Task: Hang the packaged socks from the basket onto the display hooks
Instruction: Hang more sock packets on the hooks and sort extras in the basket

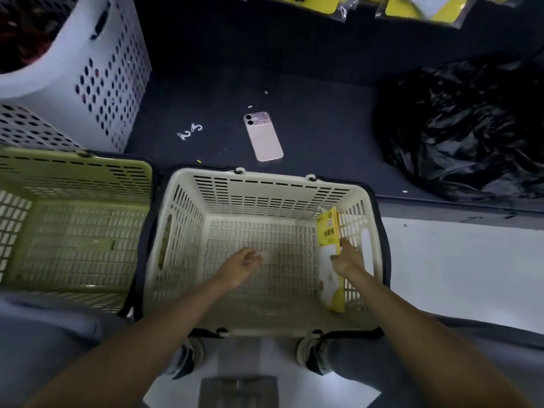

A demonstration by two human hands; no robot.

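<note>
While both of your arms reach down into the cream basket (pixel 265 198), only one hand has anything in it. Your right hand (pixel 347 259) grips the sock package (pixel 328 231) about halfway along, thumb on the face turned toward the middle of the basket and fingers on the side nearest the wall. That package stands on its long edge against the basket's right wall, its yellow card end and small white hook pointing away from you. The nearer part is pale, with more yellow at the end closest to you. It is the only package you can see in this basket.

Your left hand (pixel 240 262) hangs over the middle of the basket floor with its fingers loosely curled, holding nothing. Whether it touches the floor you cannot tell.

Just to the left sits a green basket (pixel 73 172), side by side with the cream one. Beyond it stands a white laundry basket (pixel 112 69) with round holes. A pink phone (pixel 263 136) lies face down on the dark mat (pixel 294 69) past the cream basket, near some white chalk marks (pixel 190 131). A crumpled black plastic bag (pixel 465 128) rests to the far right. Along the top edge show yellow packages in clear wrappers (pixel 318 2).
</note>
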